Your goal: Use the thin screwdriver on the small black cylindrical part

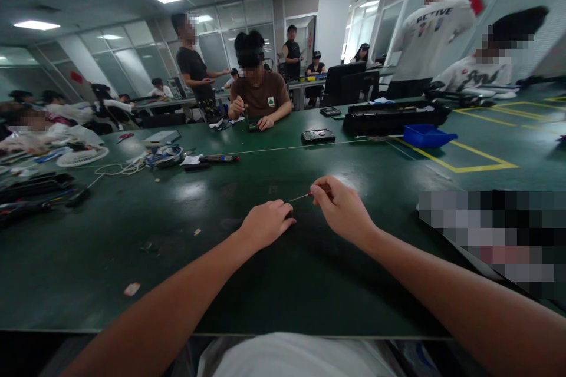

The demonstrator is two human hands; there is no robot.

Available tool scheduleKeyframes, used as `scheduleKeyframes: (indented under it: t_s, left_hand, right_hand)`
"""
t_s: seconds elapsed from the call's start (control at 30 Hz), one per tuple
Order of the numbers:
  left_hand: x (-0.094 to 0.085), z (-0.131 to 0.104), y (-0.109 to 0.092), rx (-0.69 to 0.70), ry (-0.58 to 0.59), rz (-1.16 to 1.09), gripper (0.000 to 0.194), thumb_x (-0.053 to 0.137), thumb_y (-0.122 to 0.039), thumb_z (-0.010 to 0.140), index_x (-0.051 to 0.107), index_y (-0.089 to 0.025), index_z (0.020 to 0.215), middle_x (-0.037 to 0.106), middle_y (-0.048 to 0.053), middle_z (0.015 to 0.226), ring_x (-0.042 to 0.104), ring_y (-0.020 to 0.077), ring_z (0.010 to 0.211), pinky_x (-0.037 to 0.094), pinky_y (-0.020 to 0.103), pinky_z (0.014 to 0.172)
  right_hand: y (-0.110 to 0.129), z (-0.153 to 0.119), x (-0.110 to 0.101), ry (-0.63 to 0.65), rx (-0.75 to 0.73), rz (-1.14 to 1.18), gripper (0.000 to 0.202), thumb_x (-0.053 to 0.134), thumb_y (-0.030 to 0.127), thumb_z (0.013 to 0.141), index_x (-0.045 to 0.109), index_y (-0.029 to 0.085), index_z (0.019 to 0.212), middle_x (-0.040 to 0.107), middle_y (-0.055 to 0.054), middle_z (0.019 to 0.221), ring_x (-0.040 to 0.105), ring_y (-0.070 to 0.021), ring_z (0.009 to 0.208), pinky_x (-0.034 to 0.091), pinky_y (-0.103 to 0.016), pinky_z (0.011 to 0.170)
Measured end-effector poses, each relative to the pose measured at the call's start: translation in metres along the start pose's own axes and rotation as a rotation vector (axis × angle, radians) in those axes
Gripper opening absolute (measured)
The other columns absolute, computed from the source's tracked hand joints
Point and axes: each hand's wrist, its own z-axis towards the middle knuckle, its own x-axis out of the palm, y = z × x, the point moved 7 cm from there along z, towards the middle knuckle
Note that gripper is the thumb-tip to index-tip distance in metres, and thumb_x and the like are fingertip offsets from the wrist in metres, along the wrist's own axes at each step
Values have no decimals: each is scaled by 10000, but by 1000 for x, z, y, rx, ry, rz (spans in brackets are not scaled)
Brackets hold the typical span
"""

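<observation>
My right hand (344,210) pinches a thin screwdriver (301,197) by its red handle, above the middle of the green table. The slim metal shaft points left and slightly down, and its tip reaches the fingers of my left hand (267,224). That left hand is closed low over the tabletop, thumb and fingers curled around something dark. What it holds is mostly hidden by the fingers, so I cannot name it.
Beyond my hands lie an opened hard drive (318,136), a blue scoop-shaped bin (427,136) and a long black tray (393,121). A pen-like tool (220,159) and tangled cables (163,155) sit left. Opposite, a person in a brown shirt (265,97) works at the table.
</observation>
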Motion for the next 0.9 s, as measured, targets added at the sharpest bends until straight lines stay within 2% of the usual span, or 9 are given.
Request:
scheduleKeyframes:
  t_s: [0.13,0.27,0.37,0.47,0.57,0.7,0.73,0.9]
  left_hand:
    - [-9,-3,9,-59,-45,-124,246,497,-394,934,615,-224,1066,657,57,1004,620,235,869,465,333,721]
    - [-21,-8,33,-195,-175,-352,242,508,-397,909,624,-229,1039,668,29,920,607,200,803,435,310,707]
    - [-28,-12,58,-307,-260,-642,271,467,-356,896,646,-216,1043,660,30,898,584,167,753,424,281,663]
    - [-34,-18,86,-446,-342,-977,249,465,-300,846,656,-175,948,628,46,846,543,140,651,372,247,536]
    - [-43,-32,118,-575,-493,-1307,177,493,-246,796,615,-157,888,574,41,782,504,128,577,312,234,456]
    - [-61,-68,166,-749,-729,-1522,98,502,-176,811,577,-145,866,539,29,743,476,129,564,299,236,454]
    - [-68,-82,179,-796,-809,-1526,89,498,-162,820,574,-138,860,543,31,742,475,132,575,303,239,466]
    - [-102,-153,242,-953,-1055,-1442,169,350,-113,880,493,-138,794,503,18,705,440,127,597,308,240,529]
  right_hand:
    - [0,0,0,15,7,3,183,453,334,959,577,215,897,640,-18,719,598,-179,646,414,-305,597]
    - [0,0,-2,16,15,9,189,449,332,964,581,211,902,645,-18,724,604,-181,655,420,-309,607]
    - [0,0,-2,13,16,11,194,450,330,966,585,208,899,647,-17,721,605,-179,654,419,-306,609]
    - [-3,1,-2,4,19,15,183,461,320,961,588,207,895,652,-12,714,611,-174,655,419,-299,616]
    - [-5,1,-1,0,7,17,182,464,323,962,590,208,901,654,-8,716,616,-170,658,419,-289,611]
    - [-6,2,-1,-2,2,15,178,463,319,964,591,207,911,656,-9,720,618,-167,657,420,-286,611]
    - [-6,2,-1,-3,2,14,180,463,320,964,591,206,911,655,-9,719,616,-167,654,419,-286,609]
    - [-6,2,-1,2,2,14,187,463,325,968,594,201,918,652,-11,722,610,-165,651,421,-286,603]
